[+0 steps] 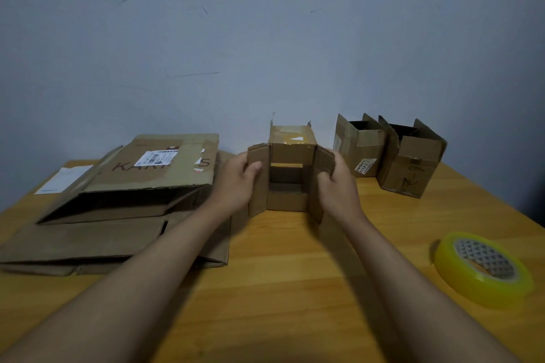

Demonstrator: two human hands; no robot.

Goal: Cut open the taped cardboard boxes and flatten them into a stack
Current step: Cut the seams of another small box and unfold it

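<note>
Plywood-coloured wooden tabletop [280, 289], grained and warm yellow, fills the lower frame beneath a scuffed grey-blue wall [265, 38]. At nine o'clock lies the stack of flattened brown corrugated cartons [118, 215], the topmost bearing a white shipping label and marker lettering, its end still gaping a little; it appears to be where finished boxes are collected. At twelve o'clock, centre of the table, the small brown cardboard box [290, 174] lies on its side with its opened end toward the camera, remnants of glossy tape on its upper face. The left hand [236, 183] pinches the left flap between thumb and curled fingers, while the right hand [336, 183] grips the right flap the same way, both flaps drawn outward, likely to spread the box before it is pressed flat. At two o'clock two more small brown cardboard boxes [389, 153] stand upright, touching side by side, top flaps raised, apparently awaiting their turn. At four o'clock, near the table edge, a roll of clear yellowish packing tape [483, 268] lies flat, its patterned core showing. No cutting tool is visible.
</note>
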